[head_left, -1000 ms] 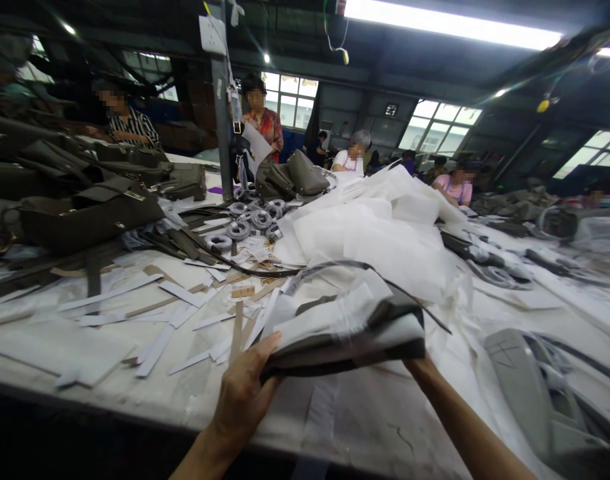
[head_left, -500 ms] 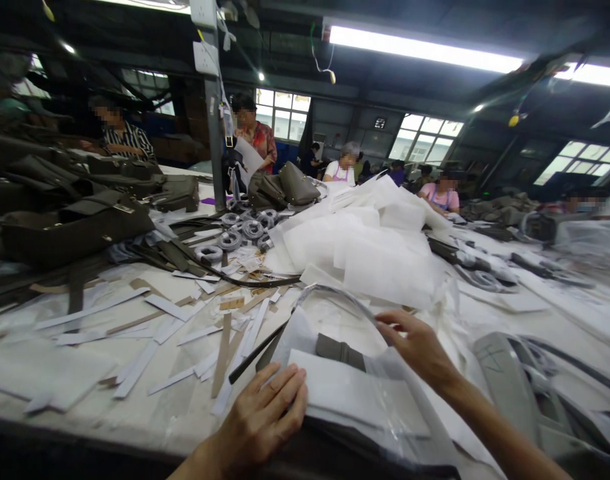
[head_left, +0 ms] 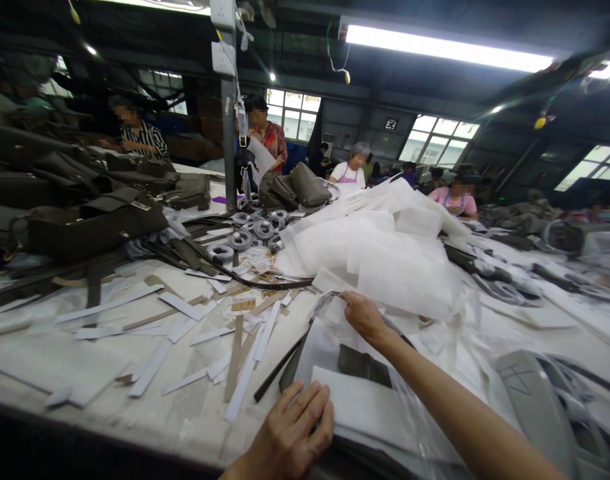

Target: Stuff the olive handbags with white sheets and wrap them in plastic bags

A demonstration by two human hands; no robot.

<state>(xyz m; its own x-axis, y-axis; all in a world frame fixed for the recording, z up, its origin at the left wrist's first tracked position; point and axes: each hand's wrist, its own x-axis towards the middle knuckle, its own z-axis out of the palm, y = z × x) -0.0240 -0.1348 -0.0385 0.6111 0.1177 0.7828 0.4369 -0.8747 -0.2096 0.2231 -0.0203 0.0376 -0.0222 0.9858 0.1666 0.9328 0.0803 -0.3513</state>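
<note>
A dark bag (head_left: 365, 365) lies at the table's front edge, partly covered by a white foam sheet (head_left: 367, 403) and clear plastic. My left hand (head_left: 297, 430) rests on the left edge of the foam sheet, fingers laid side by side and slightly bent. Beyond it, my right hand (head_left: 365, 319) pinches the plastic-wrapped handle (head_left: 326, 300) near the top of its arch. My right forearm crosses over the bag's right side and hides part of it.
White foam sheets (head_left: 385, 250) are heaped beyond the bag. Paper strips (head_left: 155, 363) litter the left table. Dark bags (head_left: 92, 227) are piled far left, near a metal post (head_left: 229, 133). A grey bag (head_left: 539, 393) lies right. Several people work behind.
My right hand has moved left along the handle to its top, and its fingers have closed on it. The view has shifted, so the scene sits slightly further right.
</note>
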